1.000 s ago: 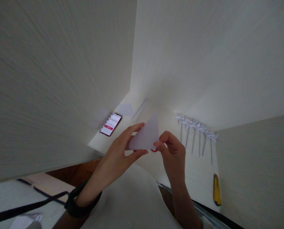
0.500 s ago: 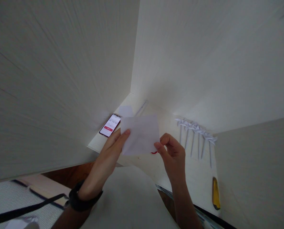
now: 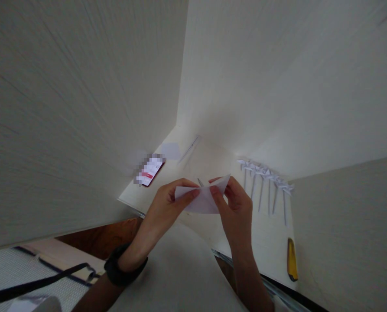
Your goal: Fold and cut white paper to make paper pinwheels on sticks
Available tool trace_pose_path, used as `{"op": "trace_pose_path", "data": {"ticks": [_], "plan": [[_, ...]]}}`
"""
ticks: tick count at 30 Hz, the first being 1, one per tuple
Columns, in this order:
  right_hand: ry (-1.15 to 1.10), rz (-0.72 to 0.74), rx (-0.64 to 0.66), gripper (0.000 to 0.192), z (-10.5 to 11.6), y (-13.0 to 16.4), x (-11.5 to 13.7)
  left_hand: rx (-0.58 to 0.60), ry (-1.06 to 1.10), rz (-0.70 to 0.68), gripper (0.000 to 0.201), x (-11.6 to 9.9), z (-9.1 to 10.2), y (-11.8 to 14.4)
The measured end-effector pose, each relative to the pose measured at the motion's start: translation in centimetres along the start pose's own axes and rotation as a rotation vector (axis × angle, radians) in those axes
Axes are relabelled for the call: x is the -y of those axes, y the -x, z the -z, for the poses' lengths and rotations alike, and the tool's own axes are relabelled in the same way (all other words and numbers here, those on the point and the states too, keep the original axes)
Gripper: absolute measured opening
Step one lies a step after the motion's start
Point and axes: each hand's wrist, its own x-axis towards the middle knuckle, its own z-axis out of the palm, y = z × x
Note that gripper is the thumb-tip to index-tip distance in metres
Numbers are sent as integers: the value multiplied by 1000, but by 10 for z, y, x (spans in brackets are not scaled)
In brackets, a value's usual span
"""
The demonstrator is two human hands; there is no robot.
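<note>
The phone's [image 3: 150,170] screen was blurred out and unreadable, and the person's forearms ran off the bottom edge. Both hands pinched one thin white sheet of paper [image 3: 203,198], held above the pale table [image 3: 265,234] — the left hand [image 3: 167,207] closed on its left edge with thumb and fingers, the right hand [image 3: 234,207] closed on its right edge, the corner poking up past the fingertips. The sheet sagged into a soft fold between them. A dark band circled the left wrist. To the right lay a row of small white paper pinwheels [image 3: 266,184] on slim sticks, and nearer, a yellow utility knife [image 3: 291,259] — flat on the table.
</note>
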Motion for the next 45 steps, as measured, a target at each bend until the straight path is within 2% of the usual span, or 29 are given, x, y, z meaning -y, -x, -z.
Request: {"op": "trace_pose_path", "data": {"ticks": [5, 10, 15, 18, 22, 26, 30, 33, 38, 40, 42, 45], "plan": [[-2, 68, -14, 4, 0, 1, 3, -77, 60, 75, 27, 4, -2, 0], [104, 110, 44, 9, -2, 4, 9, -93, -10, 31, 27, 6, -5, 1], [181, 310, 7, 17, -3, 6, 11, -131, -102, -24, 25, 4, -7, 1], [254, 433, 9, 24, -3, 6, 10, -126, -88, -36, 23, 6, -7, -1], [321, 586, 75, 30, -1, 5, 5, -70, 13, -53, 21, 9, -7, -2], [419, 712, 186, 38, 2, 5, -2, -78, 125, -50, 32, 7, -6, 0], [498, 704, 259, 46, 6, 5, -8, -125, 284, 74, 35, 4, -6, 3], [527, 691, 297, 50, 10, 4, -13, -69, 397, 109, 42, 3, -4, 2], [526, 697, 314, 47, 14, 1, -16, 44, 362, 76, 41, 6, 1, 4], [510, 677, 314, 42, 14, 0, -15, 88, 351, 52, 52, 8, 3, 5], [496, 632, 311, 39, 13, -1, -12, 120, 342, 36, 58, 9, 3, 5], [465, 505, 281, 35, 10, -3, -6, 135, 309, 8, 54, 10, 4, 4]]}}
